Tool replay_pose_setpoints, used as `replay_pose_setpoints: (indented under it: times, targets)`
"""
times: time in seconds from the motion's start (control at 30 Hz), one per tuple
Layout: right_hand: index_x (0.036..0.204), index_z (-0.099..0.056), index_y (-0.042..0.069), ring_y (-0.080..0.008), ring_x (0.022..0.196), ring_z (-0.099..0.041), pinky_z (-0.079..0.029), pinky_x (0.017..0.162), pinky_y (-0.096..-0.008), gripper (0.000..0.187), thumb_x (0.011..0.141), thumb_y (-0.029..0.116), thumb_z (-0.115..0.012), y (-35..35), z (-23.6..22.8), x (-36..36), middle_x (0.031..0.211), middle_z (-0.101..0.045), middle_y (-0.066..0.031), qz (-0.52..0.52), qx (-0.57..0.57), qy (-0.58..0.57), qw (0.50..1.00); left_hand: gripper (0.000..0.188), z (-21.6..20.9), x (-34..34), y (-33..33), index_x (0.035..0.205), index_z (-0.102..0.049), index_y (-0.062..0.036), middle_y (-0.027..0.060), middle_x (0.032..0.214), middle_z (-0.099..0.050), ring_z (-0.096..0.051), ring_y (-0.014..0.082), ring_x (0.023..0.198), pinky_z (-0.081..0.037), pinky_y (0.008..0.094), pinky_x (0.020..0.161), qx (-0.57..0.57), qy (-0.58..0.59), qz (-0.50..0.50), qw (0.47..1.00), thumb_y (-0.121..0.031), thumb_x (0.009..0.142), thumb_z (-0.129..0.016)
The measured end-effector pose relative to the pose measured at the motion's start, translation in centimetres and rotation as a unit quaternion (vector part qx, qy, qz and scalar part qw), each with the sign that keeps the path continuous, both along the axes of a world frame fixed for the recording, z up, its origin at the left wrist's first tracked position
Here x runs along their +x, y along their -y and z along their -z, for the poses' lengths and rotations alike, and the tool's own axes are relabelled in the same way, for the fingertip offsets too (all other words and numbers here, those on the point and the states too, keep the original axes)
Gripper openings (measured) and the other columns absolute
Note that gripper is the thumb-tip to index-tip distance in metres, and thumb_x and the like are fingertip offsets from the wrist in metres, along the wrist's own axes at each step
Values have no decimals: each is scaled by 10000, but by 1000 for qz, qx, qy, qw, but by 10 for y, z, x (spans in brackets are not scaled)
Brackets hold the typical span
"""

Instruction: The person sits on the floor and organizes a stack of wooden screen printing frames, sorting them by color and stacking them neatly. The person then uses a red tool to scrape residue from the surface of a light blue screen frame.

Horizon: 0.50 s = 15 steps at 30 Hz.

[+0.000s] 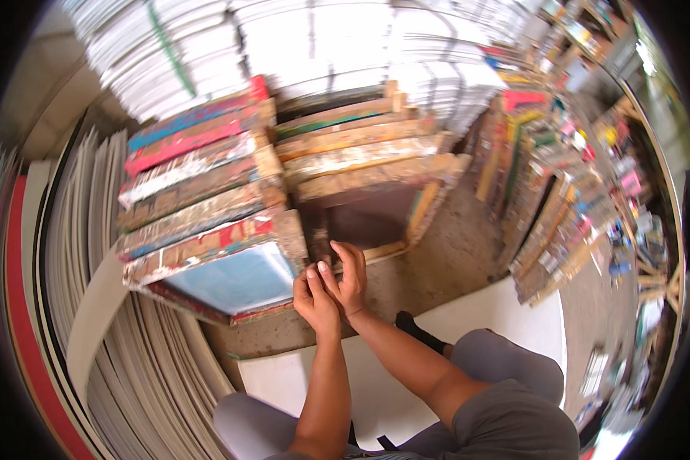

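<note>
Blue-panelled frame (pixel 234 277) — beside left hand (pixel 316 304)

Two hands (pixel 318 305) (pixel 351 287), one blue-panelled frame (pixel 238 277), one white sheet (pixel 506 310)

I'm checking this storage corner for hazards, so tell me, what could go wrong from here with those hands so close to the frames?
The left hand is very near the blue-faced wooden frame; a careless knock might mark its face. The row of paint-stained frames behind it is packed closely, so bumping the front one could perhaps shift others. The white sheet under the person's legs might slide or crease if they shift.
</note>
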State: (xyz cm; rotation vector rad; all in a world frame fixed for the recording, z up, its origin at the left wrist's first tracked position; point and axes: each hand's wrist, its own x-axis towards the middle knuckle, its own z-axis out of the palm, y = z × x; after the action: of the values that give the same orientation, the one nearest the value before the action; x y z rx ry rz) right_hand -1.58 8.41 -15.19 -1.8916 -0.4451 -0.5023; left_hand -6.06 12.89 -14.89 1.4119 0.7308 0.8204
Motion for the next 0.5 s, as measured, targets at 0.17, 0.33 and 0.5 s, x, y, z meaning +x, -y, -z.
replay_pose_setpoints:
  times: [0.17,0.33,0.5]
  targets:
    - [1292,-629,48,-341,1103,-611,-508,936,-433,378,963,222,-692,73,-58,23,1200,-627,-168,111,-41,17,993,330,-68,42,67,1066,-683,59,116,982,-705,-657,177,879,-528,313,783,-111,25,98,989,-250,1064,-570]
    - [1256,-648,90,-332,1074,-617,-525,883,-439,345,952,249,-684,161,-124,33,1139,-637,-125,194,-85,34,977,300,-90,64,154,1035,-670,44,44,873,-663,-581,109,774,-478,272,685,-187,120,233,947,-228,1076,-548]
    - [1236,-658,75,-336,1064,-637,-529,886,-421,313,965,230,-685,251,-115,17,1172,-638,-135,248,-53,53,966,315,-100,55,231,982,-652,5,-18,809,-603,-524,49,730,-428,228,611,-120,104,359,920,-258,1098,-526]
